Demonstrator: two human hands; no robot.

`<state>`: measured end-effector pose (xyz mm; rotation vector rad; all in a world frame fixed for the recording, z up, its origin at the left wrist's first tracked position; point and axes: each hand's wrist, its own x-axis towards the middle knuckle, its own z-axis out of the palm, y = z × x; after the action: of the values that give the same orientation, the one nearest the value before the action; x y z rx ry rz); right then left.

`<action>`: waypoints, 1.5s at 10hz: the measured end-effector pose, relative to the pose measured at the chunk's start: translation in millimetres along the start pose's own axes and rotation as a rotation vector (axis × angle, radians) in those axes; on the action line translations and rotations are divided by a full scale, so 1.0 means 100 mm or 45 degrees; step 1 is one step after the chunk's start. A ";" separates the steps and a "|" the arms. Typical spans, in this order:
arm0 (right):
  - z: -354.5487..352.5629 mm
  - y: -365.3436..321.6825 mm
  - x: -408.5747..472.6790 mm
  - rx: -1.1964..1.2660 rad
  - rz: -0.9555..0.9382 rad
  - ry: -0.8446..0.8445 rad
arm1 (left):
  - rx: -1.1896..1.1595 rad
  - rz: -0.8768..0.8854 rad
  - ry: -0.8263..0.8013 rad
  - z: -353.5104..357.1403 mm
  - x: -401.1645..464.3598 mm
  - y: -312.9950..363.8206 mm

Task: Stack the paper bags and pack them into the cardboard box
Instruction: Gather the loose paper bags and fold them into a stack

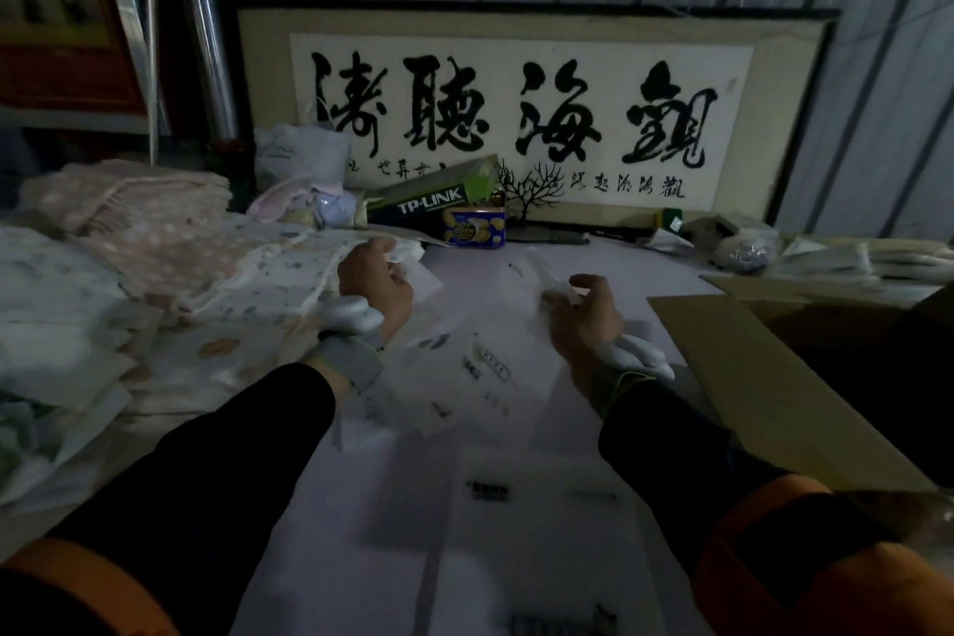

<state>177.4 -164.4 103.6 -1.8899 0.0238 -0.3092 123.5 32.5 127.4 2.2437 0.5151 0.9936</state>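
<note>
Dim light; fine detail is poor. Flat white paper bags with small dark print (pixel 464 367) lie spread and overlapping across the middle of the pale worktop (pixel 609 263), reaching to its near edge. The left hand (pixel 374 282) is curled at the far left corner of the spread, its grip closed on a white bag edge. The right hand (pixel 583 315) sits at the spread's far right side, fingers pinched together on another white bag edge.

The open brown cardboard box (pixel 836 325) stands at the right edge of the worktop, one long flap (pixel 764 387) folded out toward the bags; its interior is too dark to read.

Folded patterned cloth stacks (pixel 155 284) crowd the left edge, just beside the left hand. Along the far edge stand a dark TP-LINK carton (pixel 428 204), a blue tin (pixel 474 227) and a framed calligraphy panel (pixel 521 114). Bare worktop lies between the hands and the far edge.
</note>
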 end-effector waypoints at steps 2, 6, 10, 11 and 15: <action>-0.34 -0.54 -0.19 0.068 -0.122 0.048 | -0.050 0.140 0.072 -0.40 -0.05 0.31; -0.87 -0.78 -0.51 0.436 -0.140 -0.107 | -0.033 -0.066 0.223 -0.50 -0.34 0.50; -1.08 -0.66 -0.66 -0.022 -0.209 0.218 | -0.190 -0.303 0.150 -0.49 -0.75 0.86; -1.02 -0.70 -0.79 -0.015 -0.231 0.078 | -0.269 -0.240 0.059 -0.47 -0.83 0.97; -0.78 -0.71 -1.20 0.120 -0.237 -0.537 | -1.204 -0.408 -0.625 -0.50 -1.11 1.13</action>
<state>34.4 -192.4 169.7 -1.8325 -0.4449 -0.0312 25.4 -93.4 172.4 1.3996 0.1170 0.3538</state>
